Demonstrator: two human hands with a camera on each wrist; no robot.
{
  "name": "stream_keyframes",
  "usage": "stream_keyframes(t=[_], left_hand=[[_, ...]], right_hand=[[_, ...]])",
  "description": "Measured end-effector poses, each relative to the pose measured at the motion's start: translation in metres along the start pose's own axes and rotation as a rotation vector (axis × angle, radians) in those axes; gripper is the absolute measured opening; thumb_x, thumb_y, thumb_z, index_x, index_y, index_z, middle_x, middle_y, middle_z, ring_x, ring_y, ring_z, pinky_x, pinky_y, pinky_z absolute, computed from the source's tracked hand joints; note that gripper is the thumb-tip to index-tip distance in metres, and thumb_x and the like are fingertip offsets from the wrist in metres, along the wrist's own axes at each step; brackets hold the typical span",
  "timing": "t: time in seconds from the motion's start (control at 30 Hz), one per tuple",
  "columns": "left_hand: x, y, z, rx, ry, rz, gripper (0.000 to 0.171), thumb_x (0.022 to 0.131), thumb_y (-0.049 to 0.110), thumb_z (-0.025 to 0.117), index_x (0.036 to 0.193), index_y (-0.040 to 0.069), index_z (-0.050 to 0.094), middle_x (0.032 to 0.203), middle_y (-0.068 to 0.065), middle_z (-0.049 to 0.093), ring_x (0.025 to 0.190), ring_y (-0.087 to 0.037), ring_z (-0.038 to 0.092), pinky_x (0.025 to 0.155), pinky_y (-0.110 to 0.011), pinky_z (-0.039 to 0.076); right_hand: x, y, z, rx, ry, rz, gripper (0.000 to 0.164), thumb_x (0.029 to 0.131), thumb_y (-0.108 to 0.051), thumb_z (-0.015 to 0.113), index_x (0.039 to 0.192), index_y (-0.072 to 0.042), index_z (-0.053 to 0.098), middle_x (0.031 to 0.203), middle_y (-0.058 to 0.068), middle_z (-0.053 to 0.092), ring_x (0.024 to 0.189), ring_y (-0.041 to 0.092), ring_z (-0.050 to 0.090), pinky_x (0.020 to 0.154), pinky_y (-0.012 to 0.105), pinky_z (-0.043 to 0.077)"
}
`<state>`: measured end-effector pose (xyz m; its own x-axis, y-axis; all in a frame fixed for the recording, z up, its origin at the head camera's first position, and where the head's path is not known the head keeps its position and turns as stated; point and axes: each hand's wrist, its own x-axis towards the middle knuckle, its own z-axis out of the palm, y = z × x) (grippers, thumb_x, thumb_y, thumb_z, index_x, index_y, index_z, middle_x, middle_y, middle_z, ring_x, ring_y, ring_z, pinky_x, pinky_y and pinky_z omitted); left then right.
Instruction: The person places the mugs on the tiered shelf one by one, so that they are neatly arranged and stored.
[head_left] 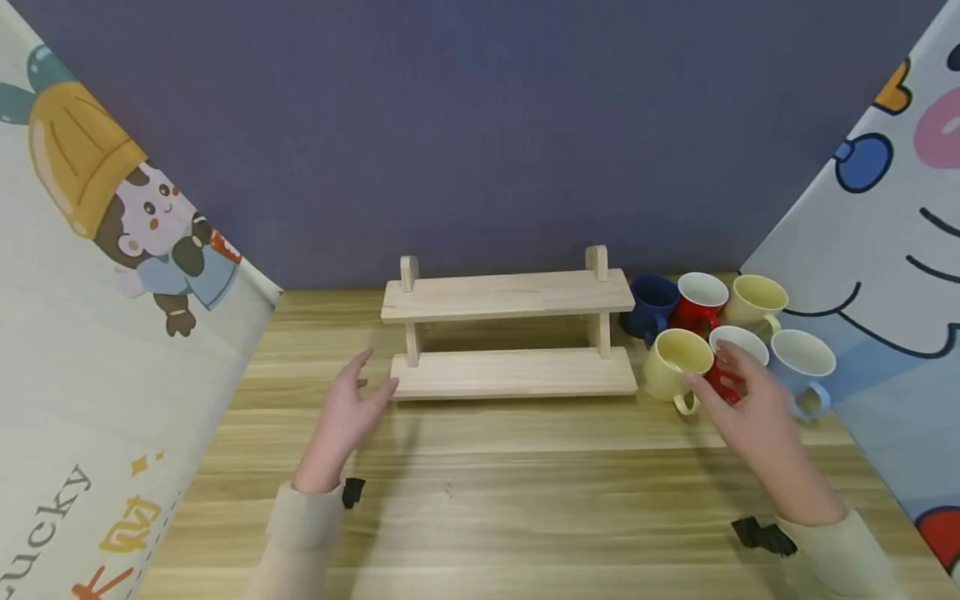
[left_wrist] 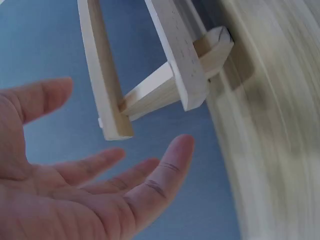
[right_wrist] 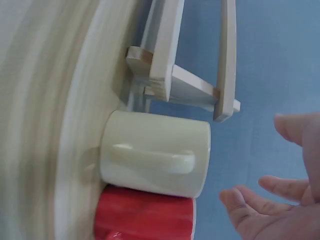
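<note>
A two-tier wooden shelf [head_left: 510,373] stands against the back wall. My left hand [head_left: 348,417] hovers at its left end with fingers spread and nothing in them; the left wrist view shows the hand beside the shelf's end. Over the front mugs at the right is my right hand [head_left: 753,408], its fingers loosely bent and holding nothing. Nearest to it are a pale yellow mug [head_left: 670,375] and a red mug [head_left: 720,385] with a white inside, partly hidden by the fingers. In the right wrist view, the yellow mug [right_wrist: 155,150] stands upright, handle facing the camera.
Behind these stand a dark blue mug [head_left: 651,308], another red mug [head_left: 693,315] and another pale yellow mug [head_left: 752,304]. A light blue mug [head_left: 801,371] is at the far right, near the printed side panel [head_left: 892,333]. All stand close together on the wood-grain table [head_left: 525,500].
</note>
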<state>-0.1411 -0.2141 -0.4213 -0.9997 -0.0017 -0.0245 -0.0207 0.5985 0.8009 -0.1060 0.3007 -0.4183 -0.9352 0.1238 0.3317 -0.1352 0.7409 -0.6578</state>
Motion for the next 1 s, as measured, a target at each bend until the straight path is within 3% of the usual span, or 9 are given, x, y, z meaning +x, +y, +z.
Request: stream_keyframes(t=[0.07,0.13,0.23,0.3,0.47,0.57,0.8,0.9,1.0], left_hand=[[0.008,-0.003,0.001,-0.040,-0.009,-0.060,0.075,0.102,0.034,0.064,0.160,0.004,0.027,0.160,-0.022,0.029,0.134,-0.048,0.040,0.100,-0.060,0.045],[0.016,-0.006,0.003,-0.071,-0.019,-0.095,0.076,0.102,0.034,0.064,0.160,0.002,0.026,0.159,-0.024,0.030,0.134,-0.047,0.042,0.099,-0.058,0.046],[0.028,-0.012,0.007,-0.106,-0.032,-0.125,0.079,0.101,0.031,0.067,0.159,-0.001,0.024,0.156,-0.029,0.032,0.129,-0.046,0.047,0.097,-0.054,0.049],[0.033,-0.016,0.010,-0.118,-0.044,-0.142,0.083,0.100,0.028,0.069,0.160,-0.003,0.020,0.155,-0.032,0.031,0.127,-0.047,0.049,0.096,-0.053,0.050],[0.045,-0.025,0.016,-0.142,-0.056,-0.171,0.087,0.099,0.024,0.070,0.160,-0.004,0.014,0.150,-0.035,0.035,0.126,-0.048,0.048,0.097,-0.052,0.050],[0.050,-0.030,0.017,-0.183,-0.065,-0.184,0.085,0.100,0.023,0.069,0.159,-0.005,0.015,0.145,-0.033,0.041,0.125,-0.046,0.050,0.096,-0.049,0.051],[0.061,-0.039,0.018,-0.266,-0.144,-0.229,0.080,0.099,0.024,0.070,0.157,-0.007,0.025,0.141,-0.028,0.045,0.114,-0.034,0.055,0.085,-0.037,0.053],[0.063,-0.041,0.020,-0.279,-0.173,-0.225,0.079,0.100,0.025,0.070,0.156,-0.008,0.027,0.143,-0.029,0.041,0.118,-0.035,0.052,0.087,-0.037,0.053],[0.064,-0.043,0.022,-0.286,-0.177,-0.210,0.078,0.100,0.025,0.070,0.155,-0.011,0.027,0.147,-0.033,0.035,0.130,-0.040,0.043,0.097,-0.041,0.050]], right_hand=[[-0.003,0.005,0.001,0.012,0.064,0.006,0.058,0.094,-0.024,0.077,0.140,0.003,0.055,0.123,0.028,0.064,0.105,0.032,0.063,0.079,0.004,0.041],[-0.005,0.009,0.002,0.018,0.104,0.008,0.049,0.093,-0.021,0.078,0.132,0.004,0.062,0.111,0.024,0.069,0.095,0.015,0.063,0.075,0.003,0.040],[-0.009,0.015,0.002,0.023,0.075,0.042,0.045,0.094,-0.025,0.077,0.126,0.006,0.065,0.105,0.022,0.070,0.084,-0.006,0.056,0.073,0.003,0.043],[-0.010,0.019,0.003,0.021,0.037,0.073,0.046,0.096,-0.028,0.075,0.124,0.007,0.065,0.105,0.023,0.070,0.082,-0.010,0.054,0.071,0.003,0.044],[-0.012,0.027,0.007,-0.001,0.011,0.107,0.044,0.097,-0.030,0.073,0.119,0.008,0.068,0.104,0.023,0.070,0.079,-0.006,0.056,0.068,0.004,0.044],[-0.011,0.032,0.010,-0.010,-0.010,0.103,0.041,0.099,-0.029,0.070,0.118,0.007,0.069,0.102,0.022,0.071,0.081,0.006,0.060,0.066,0.008,0.044],[-0.009,0.046,0.020,-0.006,-0.126,0.186,0.053,0.106,-0.038,0.057,0.124,0.011,0.066,0.114,0.029,0.067,0.102,0.042,0.058,0.077,0.040,0.049],[-0.009,0.049,0.024,0.005,-0.138,0.206,0.054,0.106,-0.039,0.057,0.122,0.011,0.067,0.113,0.029,0.067,0.102,0.041,0.057,0.077,0.044,0.048],[-0.009,0.051,0.027,0.021,-0.136,0.192,0.049,0.105,-0.036,0.058,0.118,0.009,0.071,0.108,0.023,0.070,0.096,0.030,0.058,0.074,0.034,0.048]])
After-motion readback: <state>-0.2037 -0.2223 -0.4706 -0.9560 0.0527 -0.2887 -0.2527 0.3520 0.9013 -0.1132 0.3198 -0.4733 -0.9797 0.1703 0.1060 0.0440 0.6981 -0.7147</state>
